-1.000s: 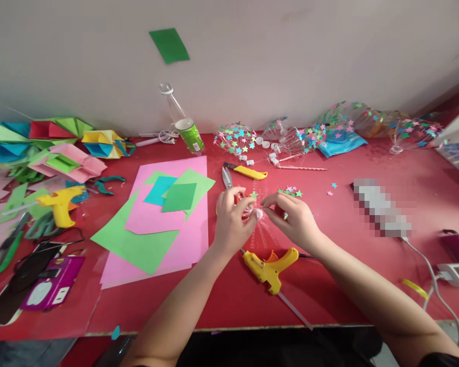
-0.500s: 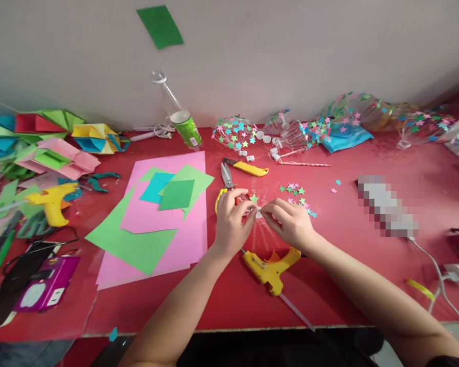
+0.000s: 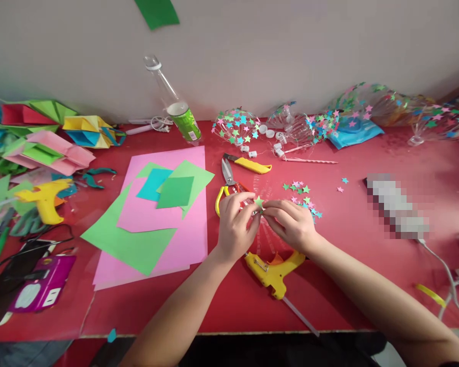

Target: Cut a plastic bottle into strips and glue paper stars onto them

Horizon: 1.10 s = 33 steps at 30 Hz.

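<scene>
My left hand [image 3: 238, 224] and my right hand [image 3: 290, 224] meet at their fingertips over the middle of the red table. Both are pinched closed; what sits between the fingertips is too small to make out. Just beyond them shows a light green paper star [image 3: 259, 202]. Clear plastic strips [image 3: 265, 242] fan out below and around my hands. Scissors [image 3: 227, 173] with yellow-and-red handles lie behind my left hand, partly covered by it. Several small paper stars [image 3: 306, 189] are scattered beyond my right hand. A yellow glue gun [image 3: 273, 272] rests nearer to me, under my wrists.
Coloured paper sheets [image 3: 145, 250] lie to the left, with another yellow glue gun [image 3: 46, 199] farther left. A yellow utility knife [image 3: 252, 164], a bottle [image 3: 183, 120] and star-covered plastic pieces [image 3: 235, 126] stand or lie toward the wall. A cable [image 3: 439, 260] runs at the right.
The view has shifted slightly. My hands stay together at the fingertips, with the fingers slightly readjusted. The light green star shows a little more clearly.
</scene>
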### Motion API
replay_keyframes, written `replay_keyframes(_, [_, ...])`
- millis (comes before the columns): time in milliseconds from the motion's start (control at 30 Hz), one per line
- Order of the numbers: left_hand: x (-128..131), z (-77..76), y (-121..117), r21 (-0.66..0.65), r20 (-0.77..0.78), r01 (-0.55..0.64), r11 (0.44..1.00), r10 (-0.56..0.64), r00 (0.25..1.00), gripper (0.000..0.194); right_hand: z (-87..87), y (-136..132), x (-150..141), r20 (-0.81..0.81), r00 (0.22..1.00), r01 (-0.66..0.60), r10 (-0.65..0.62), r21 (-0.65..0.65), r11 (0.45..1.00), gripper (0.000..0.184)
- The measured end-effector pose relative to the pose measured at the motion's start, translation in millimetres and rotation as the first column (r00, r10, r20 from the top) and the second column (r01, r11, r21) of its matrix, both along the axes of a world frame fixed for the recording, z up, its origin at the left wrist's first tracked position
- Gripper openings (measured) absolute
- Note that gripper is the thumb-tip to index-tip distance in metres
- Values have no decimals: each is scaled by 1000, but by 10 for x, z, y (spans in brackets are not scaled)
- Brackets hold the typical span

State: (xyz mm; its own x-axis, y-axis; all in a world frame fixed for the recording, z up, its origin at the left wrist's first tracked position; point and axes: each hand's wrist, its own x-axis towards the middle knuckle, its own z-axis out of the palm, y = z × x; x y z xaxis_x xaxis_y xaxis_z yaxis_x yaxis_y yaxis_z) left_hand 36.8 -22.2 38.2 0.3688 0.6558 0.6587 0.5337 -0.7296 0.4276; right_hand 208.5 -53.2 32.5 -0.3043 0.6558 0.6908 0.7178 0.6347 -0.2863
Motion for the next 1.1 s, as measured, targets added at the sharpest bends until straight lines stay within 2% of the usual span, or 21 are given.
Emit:
replay_keyframes(700, [8,41,-17,-35,26,6,999,-5,1000,10,-8,-17,-17,-44,999,26,-24,26,999,13])
replay_keyframes(933, [7,44,-26,-99,73,51,994,-44,996,10,17,-15,-29,-55,998,37,-37,7,999,10])
replay_keyframes(1100, [-11,56,-28,-163,112,98,982,-81,990,9,56,-27,-61,-119,991,48,-56,-72,996,8])
